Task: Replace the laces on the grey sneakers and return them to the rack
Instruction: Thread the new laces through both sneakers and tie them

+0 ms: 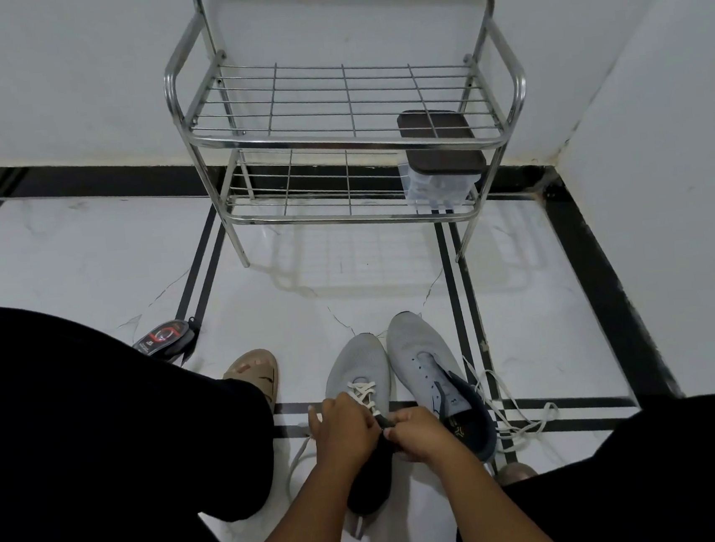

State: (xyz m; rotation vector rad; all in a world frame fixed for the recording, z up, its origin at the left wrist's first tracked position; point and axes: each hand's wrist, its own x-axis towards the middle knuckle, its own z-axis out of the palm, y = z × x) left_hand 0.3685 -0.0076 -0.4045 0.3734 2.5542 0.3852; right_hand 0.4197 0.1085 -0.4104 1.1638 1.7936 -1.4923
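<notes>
Two grey sneakers stand side by side on the tiled floor between my knees. The left sneaker (358,369) has a cream lace (364,391) crossed through its lower eyelets. My left hand (345,436) grips the lace at the shoe's left side. My right hand (419,433) pinches the dark tongue edge and lace near the upper eyelets. The right sneaker (426,364) has bare eyelets and an open dark collar. A loose white lace (518,417) lies on the floor to its right. The steel rack (352,140) stands against the wall ahead.
A clear box with a dark lid (441,162) sits on the rack's lower shelf at the right. A dark packet with red print (165,335) lies on the floor at left. My sandalled foot (254,374) rests beside the left sneaker. Walls meet in a corner at right.
</notes>
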